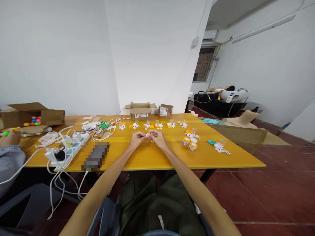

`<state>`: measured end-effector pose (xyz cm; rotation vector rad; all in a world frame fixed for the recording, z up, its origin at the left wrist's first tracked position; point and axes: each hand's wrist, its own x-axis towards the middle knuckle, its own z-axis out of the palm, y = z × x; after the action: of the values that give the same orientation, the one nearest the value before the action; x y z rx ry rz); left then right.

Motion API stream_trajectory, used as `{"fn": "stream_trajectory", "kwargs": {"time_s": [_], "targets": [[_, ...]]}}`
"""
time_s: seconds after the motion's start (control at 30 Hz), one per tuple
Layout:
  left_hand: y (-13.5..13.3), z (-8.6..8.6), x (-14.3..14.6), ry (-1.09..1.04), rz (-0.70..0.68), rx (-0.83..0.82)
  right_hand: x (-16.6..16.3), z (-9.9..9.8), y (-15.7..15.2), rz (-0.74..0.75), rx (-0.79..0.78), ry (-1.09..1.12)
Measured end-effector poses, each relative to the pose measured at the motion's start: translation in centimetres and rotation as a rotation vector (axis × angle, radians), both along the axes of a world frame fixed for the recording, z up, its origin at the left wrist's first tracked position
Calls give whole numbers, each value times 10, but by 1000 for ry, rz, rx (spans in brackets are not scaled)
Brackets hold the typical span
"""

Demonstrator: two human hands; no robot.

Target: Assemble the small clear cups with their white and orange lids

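Note:
My left hand (pixel 136 139) and my right hand (pixel 158 139) meet above the table, fingertips closed together in a pinch. Between them is a small white plastic piece (pixel 148 135) with dark spots; its exact kind is too small to make out. Just under the fingers an orange part (pixel 152 141) shows, mostly hidden. Beyond the hands lie sets of small white spotted pieces (pixel 148 126), orange lids (pixel 152 127) and clear cups (pixel 157 122). To the right of my right hand, several clear jars with orange lids (pixel 193 145) stand grouped.
At right lie a teal lid (pixel 211 142) and white pieces (pixel 221 149). A power strip (pixel 73 149) with tangled cables and a blurred dark device (pixel 96 156) lie left. Cardboard boxes (pixel 140 111) stand at the back. Another person's hand (pixel 11 137) is far left, near a ball-filled box (pixel 52 117).

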<state>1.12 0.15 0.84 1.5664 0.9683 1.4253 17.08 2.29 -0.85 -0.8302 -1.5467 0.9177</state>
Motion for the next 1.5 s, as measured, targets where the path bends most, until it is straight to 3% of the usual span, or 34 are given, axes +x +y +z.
{"fn": "stream_trajectory", "kwargs": {"time_s": [0.5,0.87,1.5], "targets": [[2,-3,-1,-1,0,6,2,2,-3,10,-13,-18],[1,-1,-1,7,15,4,1,3,-5,38,97,-32],[-1,0,0,-26,-16,-24,-1,4,-6,77,115,-3]]}}
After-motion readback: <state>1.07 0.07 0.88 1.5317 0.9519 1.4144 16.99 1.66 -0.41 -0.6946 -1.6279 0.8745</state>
